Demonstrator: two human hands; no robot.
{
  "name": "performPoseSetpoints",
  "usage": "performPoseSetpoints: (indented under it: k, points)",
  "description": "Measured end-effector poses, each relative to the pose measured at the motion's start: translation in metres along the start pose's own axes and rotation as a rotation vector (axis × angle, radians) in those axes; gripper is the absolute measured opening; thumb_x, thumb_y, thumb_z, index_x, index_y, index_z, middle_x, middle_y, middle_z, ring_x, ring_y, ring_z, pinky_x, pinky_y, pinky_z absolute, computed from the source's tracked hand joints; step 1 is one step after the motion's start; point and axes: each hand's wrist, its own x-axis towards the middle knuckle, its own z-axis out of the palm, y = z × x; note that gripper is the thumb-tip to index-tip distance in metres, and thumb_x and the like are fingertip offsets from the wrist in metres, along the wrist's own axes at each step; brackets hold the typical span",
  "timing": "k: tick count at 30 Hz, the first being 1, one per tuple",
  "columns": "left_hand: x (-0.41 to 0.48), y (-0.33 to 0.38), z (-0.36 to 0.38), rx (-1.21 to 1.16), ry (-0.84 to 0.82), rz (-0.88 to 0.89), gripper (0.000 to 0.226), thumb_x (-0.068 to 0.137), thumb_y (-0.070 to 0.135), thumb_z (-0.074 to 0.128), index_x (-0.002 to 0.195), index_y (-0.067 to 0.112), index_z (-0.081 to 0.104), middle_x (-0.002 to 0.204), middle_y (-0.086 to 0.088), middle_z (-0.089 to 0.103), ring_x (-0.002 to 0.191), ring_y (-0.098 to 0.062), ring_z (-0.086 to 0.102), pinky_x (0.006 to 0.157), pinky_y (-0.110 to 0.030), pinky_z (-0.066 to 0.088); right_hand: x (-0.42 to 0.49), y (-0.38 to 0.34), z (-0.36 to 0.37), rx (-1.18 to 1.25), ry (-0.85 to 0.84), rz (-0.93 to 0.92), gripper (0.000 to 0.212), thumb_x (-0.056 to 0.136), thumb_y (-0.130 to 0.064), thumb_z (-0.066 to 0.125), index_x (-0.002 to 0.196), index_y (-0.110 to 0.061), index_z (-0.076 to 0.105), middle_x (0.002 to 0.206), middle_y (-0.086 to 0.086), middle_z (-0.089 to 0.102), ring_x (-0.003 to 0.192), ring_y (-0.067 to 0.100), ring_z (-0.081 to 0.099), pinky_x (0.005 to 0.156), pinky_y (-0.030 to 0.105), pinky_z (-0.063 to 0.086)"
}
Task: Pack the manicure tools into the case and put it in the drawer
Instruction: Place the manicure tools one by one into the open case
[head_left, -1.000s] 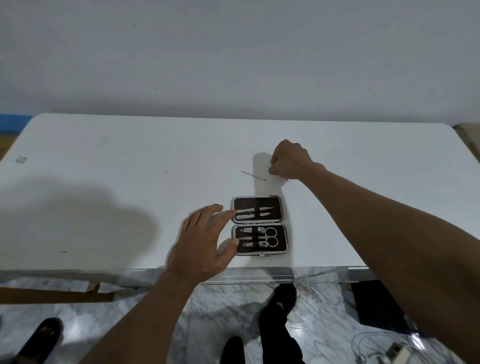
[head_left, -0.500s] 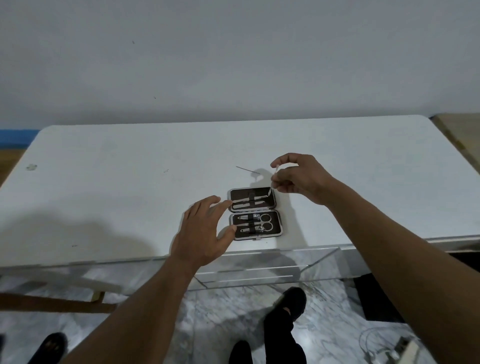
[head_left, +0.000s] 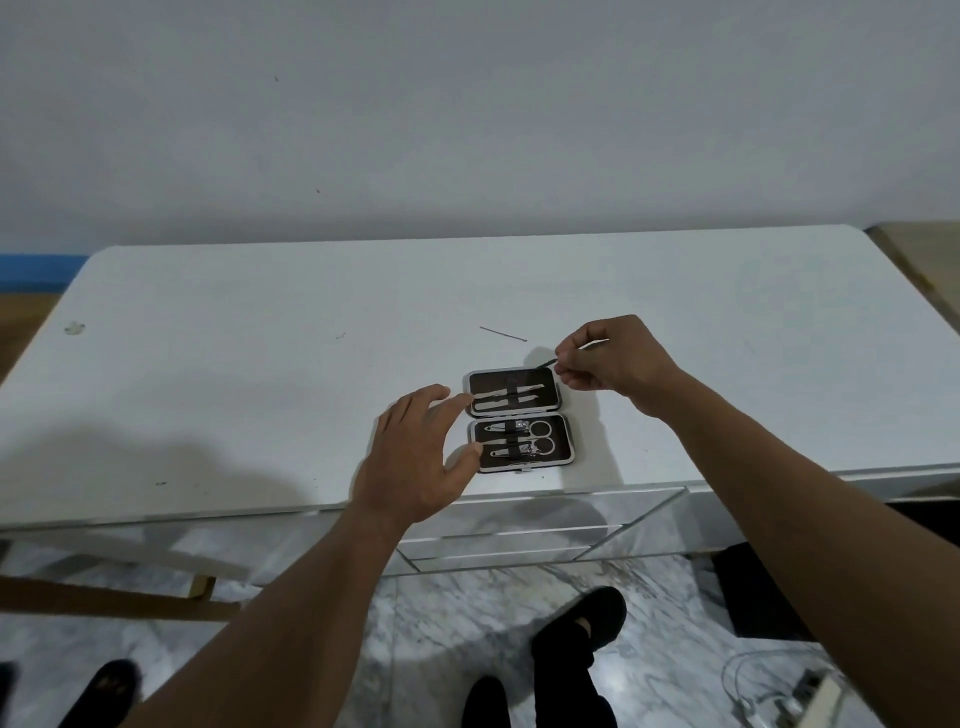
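The brown manicure case lies open flat on the white table, near its front edge. Its far half holds two slim metal tools, its near half scissors and clippers. My left hand rests open against the case's left side, fingertips touching both halves. My right hand hovers just right of the case's far corner, pinching a thin metal tool whose dark tip points down toward the case. Another thin metal tool lies loose on the table behind the case.
A mirrored drawer front sits under the table edge below the case. A wall stands close behind the table. On the marble floor are feet in dark shoes, a wooden bar at left and cables at lower right.
My right hand picked up a thin tool from the table behind the case and carried it back toward the case's far right corner. My left hand stayed at the case's left side.
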Motion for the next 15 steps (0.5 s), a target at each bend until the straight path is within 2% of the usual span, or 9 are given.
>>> performPoseSetpoints:
  k: [4, 8, 11, 15]
  points:
    - [0.0009, 0.0, 0.0002, 0.001, -0.01, -0.003, 0.056, 0.083, 0.05, 0.049, 0.135, 0.027, 0.049, 0.137, -0.001, 0.05, 0.129, -0.021, 0.044, 0.105, -0.043, 0.037, 0.0057, 0.0017, -0.0006, -0.324, 0.008, -0.047, 0.006, 0.078, 0.0, 0.07, 0.08, -0.004, 0.073, 0.077, 0.02, 0.074, 0.066, 0.023, 0.068, 0.073, 0.033, 0.061]
    - [0.0008, -0.0013, 0.0008, 0.008, -0.006, -0.003, 0.057, 0.084, 0.051, 0.049, 0.135, 0.027, 0.049, 0.137, -0.001, 0.05, 0.129, -0.022, 0.044, 0.105, -0.043, 0.037, 0.0052, -0.0015, 0.002, -0.62, 0.022, -0.132, 0.014, 0.08, -0.005, 0.065, 0.083, -0.013, 0.076, 0.067, -0.002, 0.069, 0.063, 0.011, 0.063, 0.059, 0.019, 0.05]
    - [0.0007, -0.0014, 0.0012, 0.012, -0.007, -0.002, 0.056, 0.084, 0.051, 0.049, 0.135, 0.027, 0.049, 0.138, 0.0, 0.049, 0.129, -0.021, 0.043, 0.105, -0.042, 0.037, 0.0048, -0.0021, 0.0035, -0.665, 0.019, -0.162, 0.012, 0.083, -0.01, 0.069, 0.09, -0.013, 0.078, 0.076, -0.002, 0.07, 0.062, -0.001, 0.056, 0.055, 0.012, 0.039]
    - [0.001, -0.0012, 0.0009, 0.008, -0.007, 0.0, 0.056, 0.084, 0.051, 0.049, 0.135, 0.027, 0.049, 0.138, 0.0, 0.049, 0.129, -0.021, 0.042, 0.105, -0.043, 0.037, 0.002, -0.0044, 0.0031, -0.694, 0.032, -0.175, 0.016, 0.086, -0.013, 0.066, 0.096, -0.013, 0.079, 0.096, 0.001, 0.076, 0.078, 0.01, 0.062, 0.062, 0.014, 0.043]
